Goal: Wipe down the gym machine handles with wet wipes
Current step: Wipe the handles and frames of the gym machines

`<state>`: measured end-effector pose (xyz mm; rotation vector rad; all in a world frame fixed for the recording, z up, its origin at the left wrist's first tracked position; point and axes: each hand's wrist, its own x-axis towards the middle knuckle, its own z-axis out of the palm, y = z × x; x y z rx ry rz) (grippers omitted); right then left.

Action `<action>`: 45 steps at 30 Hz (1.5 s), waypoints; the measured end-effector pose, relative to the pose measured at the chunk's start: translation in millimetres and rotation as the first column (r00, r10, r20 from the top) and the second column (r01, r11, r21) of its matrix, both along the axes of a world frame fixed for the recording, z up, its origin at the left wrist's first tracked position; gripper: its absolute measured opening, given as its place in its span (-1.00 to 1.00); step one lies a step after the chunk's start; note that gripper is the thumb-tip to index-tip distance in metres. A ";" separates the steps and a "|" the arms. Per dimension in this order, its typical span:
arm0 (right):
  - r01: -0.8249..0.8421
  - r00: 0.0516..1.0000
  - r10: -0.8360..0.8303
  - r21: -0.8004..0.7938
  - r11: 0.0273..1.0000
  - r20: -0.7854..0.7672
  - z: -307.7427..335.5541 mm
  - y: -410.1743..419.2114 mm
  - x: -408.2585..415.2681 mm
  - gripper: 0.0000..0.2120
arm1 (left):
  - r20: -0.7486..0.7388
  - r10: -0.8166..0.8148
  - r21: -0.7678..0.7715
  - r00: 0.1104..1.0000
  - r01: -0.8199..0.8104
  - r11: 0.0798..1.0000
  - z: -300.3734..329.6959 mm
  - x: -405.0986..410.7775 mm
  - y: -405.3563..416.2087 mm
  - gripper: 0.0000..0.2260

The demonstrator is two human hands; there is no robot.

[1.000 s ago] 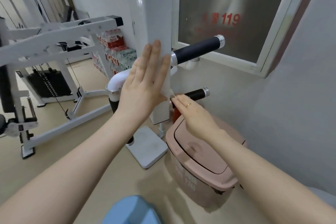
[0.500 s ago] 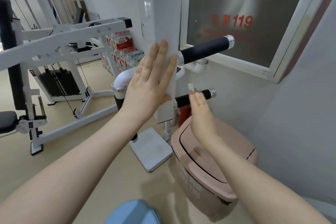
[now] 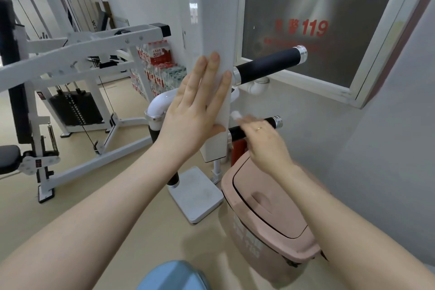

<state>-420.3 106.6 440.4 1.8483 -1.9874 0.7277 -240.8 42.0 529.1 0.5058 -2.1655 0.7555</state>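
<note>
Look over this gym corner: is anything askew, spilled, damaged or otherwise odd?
Nothing stands out. The upper handle and lower handle look intact, the pink bin stands upright with its lid shut, and no spill shows on the floor.

There are two black handles (image 3: 268, 67) (image 3: 237, 133) on the white column (image 3: 211, 19). One pink bin (image 3: 266, 214) stands below. Two hands (image 3: 195, 113) (image 3: 266, 141) are visible.

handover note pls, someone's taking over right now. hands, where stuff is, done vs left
Left hand: fingers straight, palm flat against the white upright machine column.
Right hand: pinching a small white wet wipe at the lower black foam handle; blurred, so contact is unclear.
Upper black foam handle with chrome end cap: untouched by either hand now.
Pink plastic lidded bin stands below the handles.
Done: can't tell which handles are wiped.
Left: likely finish the lower handle, check the upper one, bin the wipe.
</note>
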 end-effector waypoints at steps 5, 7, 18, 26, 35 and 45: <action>0.098 0.992 -0.095 -0.038 0.994 0.087 -4.0 18.5 -9.8 -0.37 | -0.004 -0.015 0.027 1.000 0.015 1.000 -1.5 0.4 2.9 -0.03; 0.144 0.968 -0.138 -0.013 0.989 0.212 1.8 17.8 -13.6 -0.39 | -0.002 -0.016 0.036 1.000 0.016 0.999 -1.2 0.9 5.4 -0.03; 0.126 0.694 -0.059 -0.041 0.991 0.718 0.2 28.5 17.4 -0.42 | -0.046 -0.057 0.008 0.997 0.058 0.998 -3.5 0.6 16.5 -0.11; 0.180 0.491 -0.015 -0.085 0.980 0.871 -6.0 14.0 43.0 -0.30 | -0.117 -0.031 -0.037 0.993 0.027 0.999 -8.1 -10.0 18.0 -0.15; 0.262 0.963 -0.254 -0.098 0.960 0.085 -8.5 23.9 18.1 -0.50 | -0.105 -0.004 0.061 0.994 0.011 0.998 -2.8 -14.4 23.2 -0.14; 0.297 0.920 -0.258 -0.093 0.950 0.295 -10.0 18.5 1.1 -0.39 | -0.107 -0.029 0.083 0.994 0.038 0.996 -2.5 -12.4 15.8 -0.11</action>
